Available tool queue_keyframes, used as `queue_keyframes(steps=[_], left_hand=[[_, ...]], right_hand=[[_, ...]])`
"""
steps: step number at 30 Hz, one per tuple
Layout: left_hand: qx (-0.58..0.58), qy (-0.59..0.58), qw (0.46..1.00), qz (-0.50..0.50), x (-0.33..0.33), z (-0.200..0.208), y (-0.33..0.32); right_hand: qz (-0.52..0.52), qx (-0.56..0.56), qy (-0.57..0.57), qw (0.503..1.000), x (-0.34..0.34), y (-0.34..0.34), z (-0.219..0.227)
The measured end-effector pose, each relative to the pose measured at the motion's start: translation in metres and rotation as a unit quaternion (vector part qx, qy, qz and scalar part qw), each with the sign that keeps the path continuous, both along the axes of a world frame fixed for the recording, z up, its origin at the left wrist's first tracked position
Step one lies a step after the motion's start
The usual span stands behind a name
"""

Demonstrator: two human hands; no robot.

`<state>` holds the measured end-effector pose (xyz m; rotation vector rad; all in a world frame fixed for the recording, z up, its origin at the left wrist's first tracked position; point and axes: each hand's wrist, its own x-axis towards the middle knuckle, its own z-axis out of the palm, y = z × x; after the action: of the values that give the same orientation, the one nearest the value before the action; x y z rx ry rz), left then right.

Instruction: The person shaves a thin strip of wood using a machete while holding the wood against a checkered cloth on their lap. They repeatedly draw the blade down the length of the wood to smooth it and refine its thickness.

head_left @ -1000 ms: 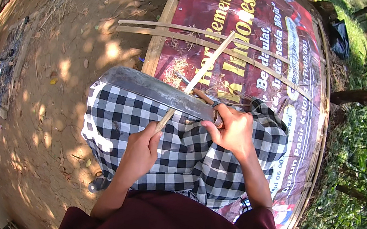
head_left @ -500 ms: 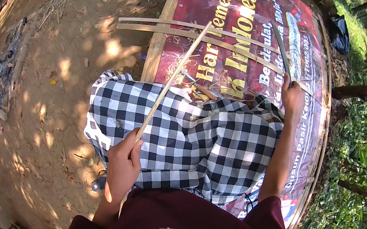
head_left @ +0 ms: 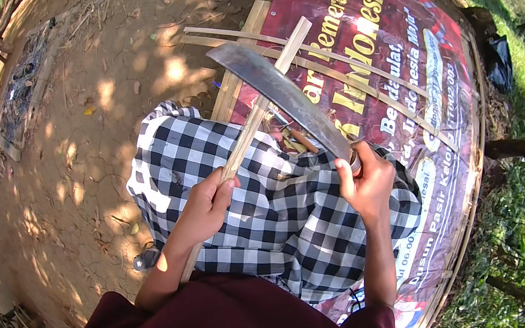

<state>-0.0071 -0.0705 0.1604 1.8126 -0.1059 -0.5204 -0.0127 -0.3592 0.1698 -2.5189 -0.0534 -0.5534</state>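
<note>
My left hand [head_left: 208, 205] is closed round a pale bamboo strip [head_left: 254, 124], which slants up and away from my lap with its lower end running back along my forearm. In my right hand [head_left: 369, 181] is the handle of a machete [head_left: 282, 94]; its broad dark blade points to the far left and crosses over the strip's upper part. Whether the blade touches the strip I cannot tell. A black-and-white checked cloth [head_left: 270, 200] covers my lap. Just beyond it lies a smaller tool with a wooden handle [head_left: 304, 141], partly hidden by the blade, among thin shavings.
A red printed banner [head_left: 394, 54] covers the low platform ahead, edged by a wooden plank [head_left: 231, 88]. Two long bamboo strips [head_left: 373, 92] lie across it. Dry cracked ground [head_left: 95, 156] spreads to the left. A black plastic bag [head_left: 500, 63] and green plants [head_left: 509, 278] are at the right.
My right hand has swung the machete inward from the far right, so its blade now crosses the strip. My left hand has shifted slightly right and farther away, still gripping the strip.
</note>
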Motion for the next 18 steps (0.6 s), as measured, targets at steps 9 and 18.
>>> queue_keyframes(steps=[9, 18], left_hand=[[0.071, -0.171, 0.981, 0.054, -0.013, 0.008, -0.011], [0.074, -0.185, 0.977, 0.073, -0.036, 0.003, 0.009]], right_hand=[[0.061, -0.156, 0.018, 0.986, 0.007, 0.039, 0.021], [-0.226, -0.105, 0.123, 0.961, 0.05, -0.059, 0.013]])
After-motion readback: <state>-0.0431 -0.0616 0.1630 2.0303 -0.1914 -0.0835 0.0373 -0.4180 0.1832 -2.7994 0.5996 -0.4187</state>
